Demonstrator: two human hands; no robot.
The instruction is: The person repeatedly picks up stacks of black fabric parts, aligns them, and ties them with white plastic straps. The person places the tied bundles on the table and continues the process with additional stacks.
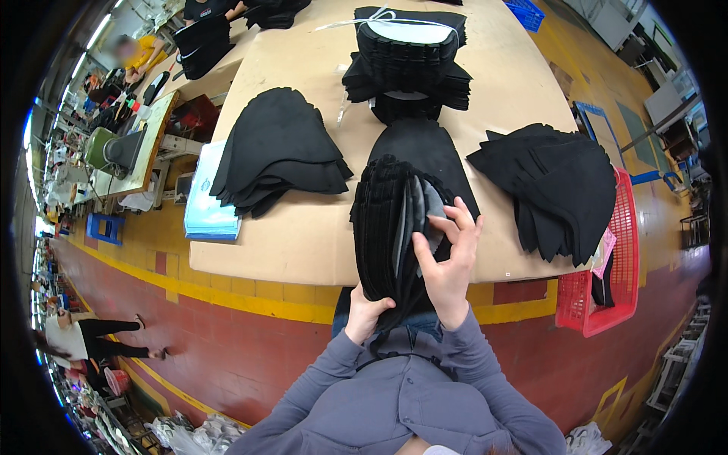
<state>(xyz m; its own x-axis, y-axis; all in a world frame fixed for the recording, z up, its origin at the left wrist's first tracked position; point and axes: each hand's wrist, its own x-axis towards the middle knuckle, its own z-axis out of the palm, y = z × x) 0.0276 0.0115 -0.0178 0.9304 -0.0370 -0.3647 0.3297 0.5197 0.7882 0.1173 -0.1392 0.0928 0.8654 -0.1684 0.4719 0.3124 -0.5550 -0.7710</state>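
Observation:
Near the table's front edge I have a thick stack of black fabric pieces (377,220) standing on edge. My left hand (369,315) is closed round its lower end, thumb against the pieces; its other fingers are hidden. Grey inner faces show where the stack fans apart at its right side. There my right hand (449,262) has its fingers spread, thumb and fingertips touching the fanned edges. Just behind the stack, more black cut pieces (421,144) lie flat. A fanned pile of rounded black pieces (280,152) rests to the left, another pile (557,186) to the right.
Tied black bundles (409,57) sit farther back on the brown-topped table (303,250). A blue packet (208,201) lies at the left edge. A red plastic basket (599,303) stands beside the right corner. A sewing machine (114,152) and other people are to the left.

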